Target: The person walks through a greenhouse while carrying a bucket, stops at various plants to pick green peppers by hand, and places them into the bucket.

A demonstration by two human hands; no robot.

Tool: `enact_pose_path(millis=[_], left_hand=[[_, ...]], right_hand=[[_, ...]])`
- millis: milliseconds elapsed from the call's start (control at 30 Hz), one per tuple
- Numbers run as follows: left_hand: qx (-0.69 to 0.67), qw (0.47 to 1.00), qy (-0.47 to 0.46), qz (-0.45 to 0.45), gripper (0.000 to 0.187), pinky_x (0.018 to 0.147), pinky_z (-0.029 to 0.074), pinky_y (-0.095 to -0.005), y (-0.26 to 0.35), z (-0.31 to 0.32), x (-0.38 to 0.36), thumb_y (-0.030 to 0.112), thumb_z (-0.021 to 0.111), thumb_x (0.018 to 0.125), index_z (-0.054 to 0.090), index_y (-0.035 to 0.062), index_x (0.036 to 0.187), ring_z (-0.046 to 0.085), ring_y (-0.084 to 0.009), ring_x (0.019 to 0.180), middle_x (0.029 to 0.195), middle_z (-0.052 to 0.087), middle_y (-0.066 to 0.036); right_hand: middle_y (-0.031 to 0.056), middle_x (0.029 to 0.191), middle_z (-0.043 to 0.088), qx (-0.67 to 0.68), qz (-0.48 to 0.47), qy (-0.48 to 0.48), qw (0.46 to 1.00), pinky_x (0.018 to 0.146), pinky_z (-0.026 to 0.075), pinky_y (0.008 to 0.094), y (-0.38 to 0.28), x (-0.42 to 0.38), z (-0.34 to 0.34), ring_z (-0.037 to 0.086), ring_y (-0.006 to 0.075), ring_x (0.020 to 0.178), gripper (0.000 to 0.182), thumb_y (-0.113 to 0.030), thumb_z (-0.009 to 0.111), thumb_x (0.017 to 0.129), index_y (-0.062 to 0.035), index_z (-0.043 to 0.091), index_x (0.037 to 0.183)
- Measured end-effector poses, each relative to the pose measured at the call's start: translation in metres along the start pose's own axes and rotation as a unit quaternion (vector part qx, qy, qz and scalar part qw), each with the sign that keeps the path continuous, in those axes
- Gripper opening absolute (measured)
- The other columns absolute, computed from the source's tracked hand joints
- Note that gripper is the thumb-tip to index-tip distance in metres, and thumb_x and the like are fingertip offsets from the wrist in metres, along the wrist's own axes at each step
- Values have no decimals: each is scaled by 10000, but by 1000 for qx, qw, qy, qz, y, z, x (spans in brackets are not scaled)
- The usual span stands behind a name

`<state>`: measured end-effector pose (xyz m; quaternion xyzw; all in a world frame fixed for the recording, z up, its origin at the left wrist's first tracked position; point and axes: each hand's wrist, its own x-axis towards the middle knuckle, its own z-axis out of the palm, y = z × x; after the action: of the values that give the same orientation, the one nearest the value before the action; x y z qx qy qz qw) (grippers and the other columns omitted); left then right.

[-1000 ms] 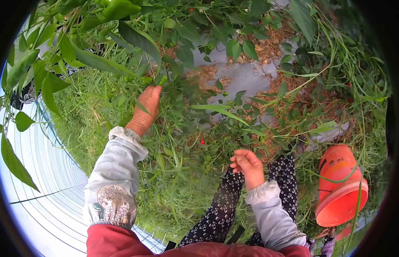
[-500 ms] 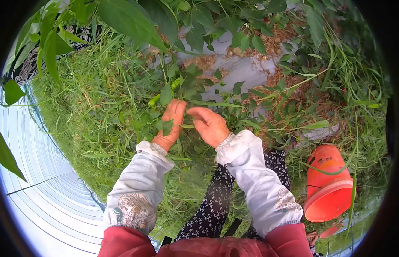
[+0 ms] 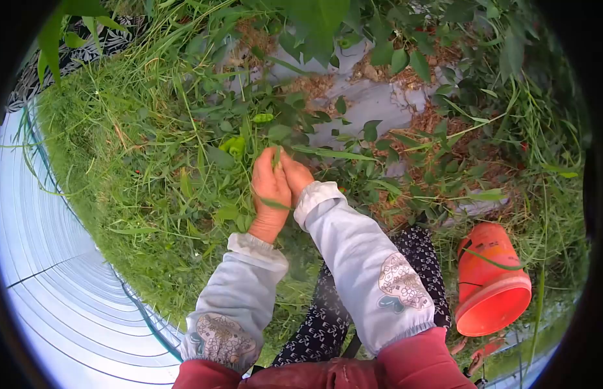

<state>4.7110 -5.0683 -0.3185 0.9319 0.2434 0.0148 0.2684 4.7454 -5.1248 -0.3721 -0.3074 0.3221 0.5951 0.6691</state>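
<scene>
The left hand (image 3: 270, 185) and right hand (image 3: 297, 174) are together, a green blade (image 3: 277, 157) showing at the fingertips; whether they clamp it, I cannot tell. Just beyond, green peppers (image 3: 234, 146) sit near the left edge of the grey sheet (image 3: 363, 107): probably light, crisp, slick-skinned, best held by the stalk. The leaves (image 3: 280, 132) look thin, the tapered orange bucket (image 3: 492, 259) stiff.
</scene>
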Motion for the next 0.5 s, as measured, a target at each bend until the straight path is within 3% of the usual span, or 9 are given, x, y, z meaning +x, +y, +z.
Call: enact_pose_path(millis=[33,67,133,233,267,333,400,433,500], left_hand=[[-1,1000,0,-2,292,773,452,-373,3,-1,-5,41,481,824,494,18,1115,562,-326,886,999,574,-161],[6,1000,-7,-18,293,771,454,-373,7,-4,-11,45,483,827,492,20,1119,565,-327,882,995,577,-163],[1,997,-65,-43,290,775,456,-359,16,-20,-9,21,485,814,495,20,1104,574,-322,880,977,580,-160],[-45,991,-117,41,284,775,456,-345,48,-61,13,-13,483,789,500,19,1072,577,-321,862,966,579,-159],[-16,991,-115,61,264,750,453,-300,56,-78,24,-35,480,781,505,16,1039,584,-239,837,941,583,-118],[-88,994,-64,27,243,717,434,-235,75,-110,48,-48,461,803,510,16,1032,543,-117,806,928,574,-54],[-121,990,38,54,210,651,396,-176,77,-130,85,-34,478,832,521,20,1030,470,-37,766,924,542,-4],[-103,992,56,36,181,623,399,-197,81,-138,105,-18,514,821,538,21,996,455,-44,712,858,545,-7],[-83,994,76,18,153,595,403,-219,68,-147,137,-2,549,811,555,22,962,440,-52,659,791,547,-11]], right_hand=[[75,992,598,-2,1,1,1000,769,443,268,10,8,-8,554,146,869,345,-282,479,905,-30,538,1133],[74,973,605,-136,-116,-11,984,773,442,270,24,19,-15,556,143,856,318,-263,491,894,-32,559,1101],[73,954,613,-264,-238,-26,934,777,441,272,31,30,-20,558,141,843,292,-244,502,883,-34,580,1070],[70,905,626,-323,-186,27,928,761,441,282,32,28,-15,563,150,807,242,-202,535,850,-45,607,1020],[68,884,629,-297,-152,56,941,751,443,284,29,21,-13,565,157,793,229,-190,548,839,-48,610,1007],[59,844,628,-271,-106,80,953,729,442,274,41,29,-20,562,152,772,212,-154,565,815,-42,607,989],[71,852,630,-275,-102,88,952,734,445,284,21,19,-16,571,173,777,213,-158,571,805,-43,608,980],[83,860,632,-276,-86,95,953,738,447,293,16,12,-15,580,195,782,215,-163,577,794,-44,609,970],[133,882,627,-352,-153,52,922,762,450,331,28,26,-33,590,269,830,283,-186,580,778,-56,584,1029]])
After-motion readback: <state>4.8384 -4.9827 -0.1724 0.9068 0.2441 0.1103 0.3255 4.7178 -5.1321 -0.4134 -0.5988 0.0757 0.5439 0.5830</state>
